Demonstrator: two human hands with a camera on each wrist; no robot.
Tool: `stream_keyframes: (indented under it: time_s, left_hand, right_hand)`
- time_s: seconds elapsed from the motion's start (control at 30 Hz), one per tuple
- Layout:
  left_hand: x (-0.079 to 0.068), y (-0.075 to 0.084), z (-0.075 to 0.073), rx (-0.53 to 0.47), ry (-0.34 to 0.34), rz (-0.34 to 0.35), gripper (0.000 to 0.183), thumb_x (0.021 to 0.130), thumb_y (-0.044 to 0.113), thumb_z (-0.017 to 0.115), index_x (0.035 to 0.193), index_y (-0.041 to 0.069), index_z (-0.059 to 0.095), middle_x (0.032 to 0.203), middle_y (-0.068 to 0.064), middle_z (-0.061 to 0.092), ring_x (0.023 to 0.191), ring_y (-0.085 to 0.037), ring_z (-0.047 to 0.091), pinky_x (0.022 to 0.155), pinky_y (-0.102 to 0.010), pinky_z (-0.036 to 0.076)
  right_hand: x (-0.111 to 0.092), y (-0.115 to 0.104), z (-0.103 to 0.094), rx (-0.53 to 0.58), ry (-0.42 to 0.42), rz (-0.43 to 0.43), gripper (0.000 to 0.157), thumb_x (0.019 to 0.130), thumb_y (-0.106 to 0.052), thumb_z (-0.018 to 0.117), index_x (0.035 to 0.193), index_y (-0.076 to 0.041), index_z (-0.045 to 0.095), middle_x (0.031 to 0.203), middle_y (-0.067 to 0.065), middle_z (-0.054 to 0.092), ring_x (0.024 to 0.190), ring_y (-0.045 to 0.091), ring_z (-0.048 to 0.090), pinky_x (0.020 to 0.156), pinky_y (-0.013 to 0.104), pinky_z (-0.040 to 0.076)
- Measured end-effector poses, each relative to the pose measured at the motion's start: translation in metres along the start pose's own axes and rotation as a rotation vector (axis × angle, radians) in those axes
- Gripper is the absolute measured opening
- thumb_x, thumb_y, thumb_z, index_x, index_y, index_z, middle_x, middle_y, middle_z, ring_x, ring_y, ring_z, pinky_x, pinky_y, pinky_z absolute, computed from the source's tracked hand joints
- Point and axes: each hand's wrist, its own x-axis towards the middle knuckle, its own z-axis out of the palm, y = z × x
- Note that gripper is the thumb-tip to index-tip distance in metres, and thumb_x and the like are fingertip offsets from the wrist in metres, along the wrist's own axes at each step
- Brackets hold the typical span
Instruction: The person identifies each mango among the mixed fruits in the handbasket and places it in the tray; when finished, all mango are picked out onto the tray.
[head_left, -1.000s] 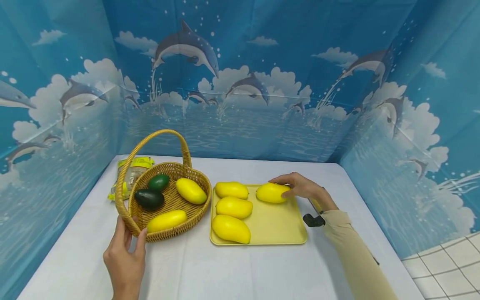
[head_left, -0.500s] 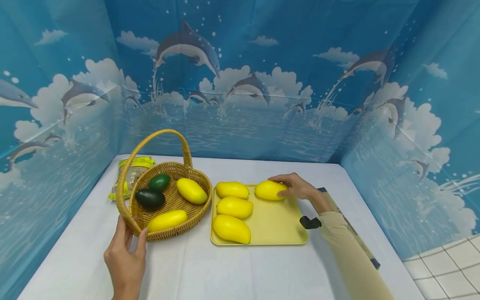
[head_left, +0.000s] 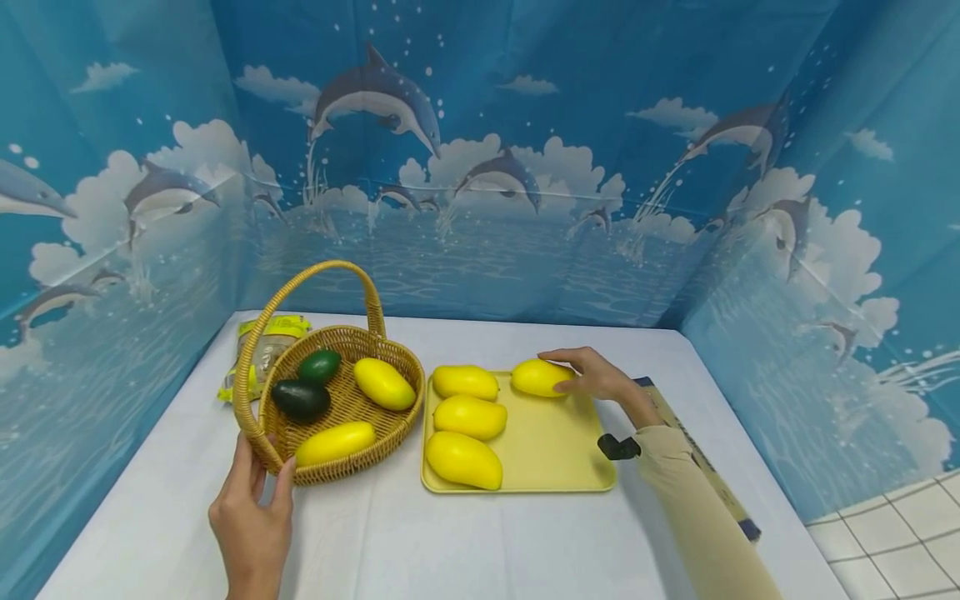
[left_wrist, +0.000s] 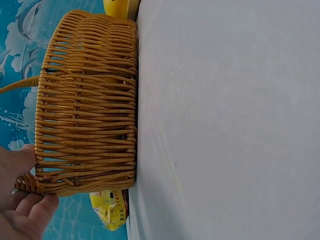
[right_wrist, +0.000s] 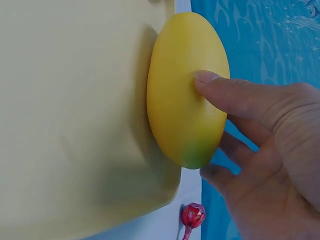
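Observation:
On the left of the head view stands a wicker basket (head_left: pixel 405 358) with a tall arched handle. Inside lie two dark green avocados (head_left: pixel 301 401) and two yellow mangoes (head_left: pixel 384 383). My left hand (head_left: pixel 252 521) grips the basket's near-left rim beside the handle's foot, thumb and fingers on either side. A yellow tray (head_left: pixel 555 450) sits to its right, with several mangoes (head_left: pixel 464 460) down its left side. At the tray's far right, my right hand (head_left: pixel 596 375) pinches another mango (right_wrist: pixel 185 90), greenish at one end, between thumb and fingers. In the right wrist view it casts a shadow on the tray.
Behind the basket lies a yellow-and-clear plastic package (head_left: pixel 273 342). A long flat box (head_left: pixel 708 471) rests at the table's right, partly behind my right sleeve. In the right wrist view a red-wrapped lollipop (right_wrist: pixel 193 215) lies beside the tray. Dolphin-print curtains (head_left: pixel 480 250) enclose the table.
My right hand and its mango have shifted slightly left and toward the back of the tray, uncovering more of the long box. The left hand and basket stay in place.

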Motion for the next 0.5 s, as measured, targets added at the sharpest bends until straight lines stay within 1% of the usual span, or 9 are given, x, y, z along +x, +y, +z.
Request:
stream_keyframes:
  time_s: [0.13, 0.23, 0.3, 0.4, 0.5]
  left_hand:
    - [-0.001, 0.001, 0.0, 0.003, -0.008, -0.015, 0.089, 0.09, -0.01, 0.082, 0.166, 0.014, 0.044, 0.145, -0.024, 0.066, 0.13, -0.042, 0.067, 0.097, 0.0, 0.043]
    - [-0.001, 0.001, 0.0, 0.005, -0.01, -0.02, 0.089, 0.09, -0.01, 0.082, 0.166, 0.014, 0.043, 0.146, -0.024, 0.065, 0.131, -0.043, 0.066, 0.097, 0.0, 0.043]
    - [-0.001, 0.001, 0.0, 0.001, -0.011, -0.017, 0.089, 0.09, -0.01, 0.082, 0.166, 0.014, 0.043, 0.145, -0.025, 0.065, 0.131, -0.043, 0.066, 0.097, 0.0, 0.043]
    - [-0.001, 0.0, 0.0, -0.004, -0.007, -0.005, 0.088, 0.09, -0.01, 0.082, 0.166, 0.012, 0.044, 0.142, -0.024, 0.067, 0.129, -0.042, 0.067, 0.097, 0.002, 0.042]
    - [-0.001, -0.001, -0.001, -0.008, -0.005, 0.002, 0.087, 0.09, -0.01, 0.082, 0.165, 0.012, 0.045, 0.14, -0.024, 0.069, 0.128, -0.042, 0.067, 0.096, 0.003, 0.042]
  right_hand:
    - [0.0, -0.002, -0.002, -0.024, 0.0, 0.002, 0.062, 0.097, 0.005, 0.076, 0.152, 0.012, 0.051, 0.156, 0.032, 0.053, 0.15, 0.056, 0.038, 0.125, 0.077, 0.028]
    - [0.001, -0.005, -0.006, -0.06, 0.002, 0.0, 0.062, 0.097, 0.001, 0.078, 0.153, 0.01, 0.052, 0.156, 0.03, 0.053, 0.15, 0.055, 0.039, 0.124, 0.077, 0.029]
    - [0.002, -0.011, -0.011, -0.082, 0.009, 0.006, 0.063, 0.097, -0.001, 0.078, 0.154, 0.007, 0.053, 0.158, 0.029, 0.053, 0.151, 0.054, 0.039, 0.124, 0.076, 0.03]
    - [0.003, -0.03, -0.022, -0.102, 0.023, 0.012, 0.065, 0.098, -0.004, 0.079, 0.157, 0.004, 0.052, 0.16, 0.028, 0.05, 0.153, 0.051, 0.038, 0.125, 0.072, 0.033]
    - [0.006, -0.057, -0.035, -0.104, 0.036, -0.014, 0.067, 0.098, -0.003, 0.078, 0.158, 0.004, 0.05, 0.163, 0.027, 0.047, 0.154, 0.05, 0.037, 0.125, 0.068, 0.038]
